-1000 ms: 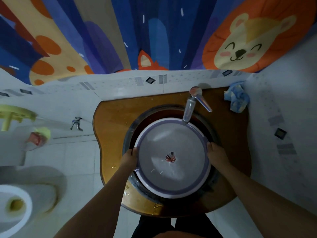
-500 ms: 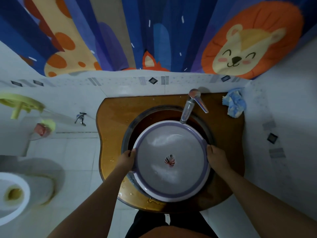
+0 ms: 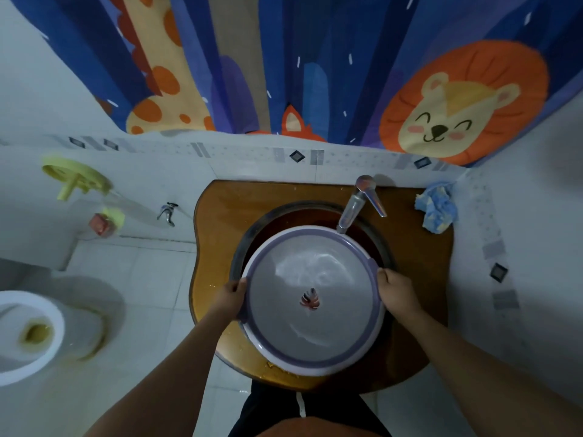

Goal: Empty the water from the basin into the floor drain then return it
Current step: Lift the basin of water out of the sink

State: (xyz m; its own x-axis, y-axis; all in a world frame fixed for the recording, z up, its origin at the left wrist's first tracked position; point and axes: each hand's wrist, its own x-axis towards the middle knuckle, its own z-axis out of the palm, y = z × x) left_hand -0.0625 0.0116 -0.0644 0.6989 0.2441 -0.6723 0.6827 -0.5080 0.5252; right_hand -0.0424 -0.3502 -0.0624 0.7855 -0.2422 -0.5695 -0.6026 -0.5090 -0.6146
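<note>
Gripping the basin rim at nine and three, left hand and right hand should lift level; water probably sloshes.

A round basin with a purple rim holds rippling water over the brown sink, its far edge under the faucet. The left hand and right hand grip opposite rim sides. A blue cloth lies far right on the counter; a toilet stands at left.
</note>
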